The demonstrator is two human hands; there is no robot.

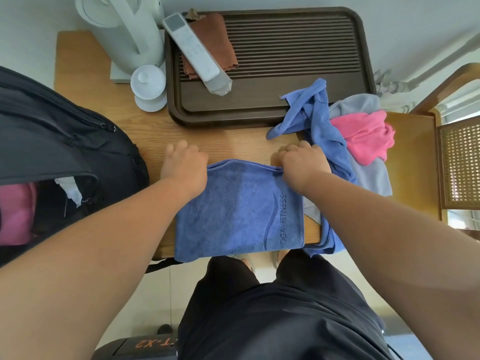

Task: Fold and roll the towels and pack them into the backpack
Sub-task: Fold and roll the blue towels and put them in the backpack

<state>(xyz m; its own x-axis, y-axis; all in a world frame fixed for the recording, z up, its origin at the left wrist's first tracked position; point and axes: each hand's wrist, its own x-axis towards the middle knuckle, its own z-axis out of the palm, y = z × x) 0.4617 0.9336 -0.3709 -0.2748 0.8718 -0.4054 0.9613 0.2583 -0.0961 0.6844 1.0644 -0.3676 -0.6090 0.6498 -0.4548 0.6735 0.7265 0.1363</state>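
A blue towel (239,211) printed "YOGA FITNESS" lies folded flat on the wooden table (83,74), its near edge hanging over the front. My left hand (183,162) grips its far left corner and my right hand (302,161) grips its far right corner, both with fingers curled on the edge. To the right lies a heap of loose towels: another blue one (319,118), a pink one (366,136) and a grey one (363,105). The black backpack (52,141) stands open at the left, with something pink (15,211) inside.
A dark brown slatted tray (285,48) at the back holds a brown cloth (210,35) and a white remote (192,48). A white kettle (124,29) and white lidded cup (148,87) stand back left. A wooden cane chair (457,157) is at the right.
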